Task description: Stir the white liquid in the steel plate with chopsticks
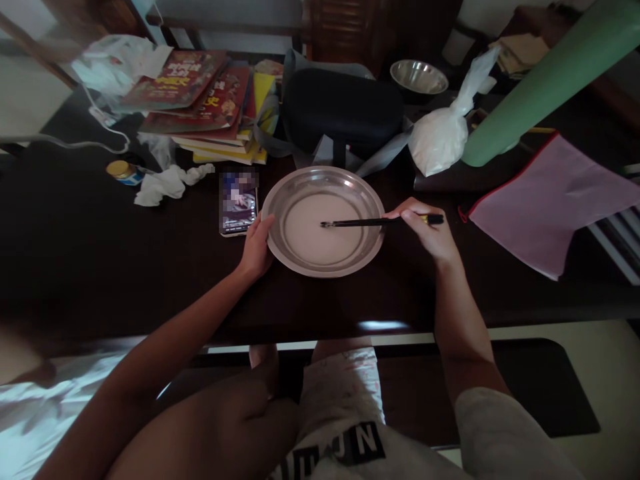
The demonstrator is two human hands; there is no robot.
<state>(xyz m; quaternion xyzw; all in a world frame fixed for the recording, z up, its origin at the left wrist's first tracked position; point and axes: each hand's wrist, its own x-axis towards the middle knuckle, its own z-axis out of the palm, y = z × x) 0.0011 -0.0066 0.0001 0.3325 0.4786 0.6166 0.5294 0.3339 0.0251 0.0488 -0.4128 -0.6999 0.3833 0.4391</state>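
A round steel plate (371, 207) sits on the dark table and holds a pale, milky liquid (313, 233). My left hand (257, 248) grips the plate's left rim. My right hand (429, 230) is closed on a pair of black chopsticks (370, 222), held level. Their tips reach into the liquid near the middle of the plate.
A lit phone (238, 202) lies just left of the plate. Behind stand stacked books (210, 107), a black case (345, 110), a tied white bag (443, 137), a steel bowl (419, 77), a green roll (550, 80). A pink folder (545, 200) lies right; crumpled tissue (167, 183) left.
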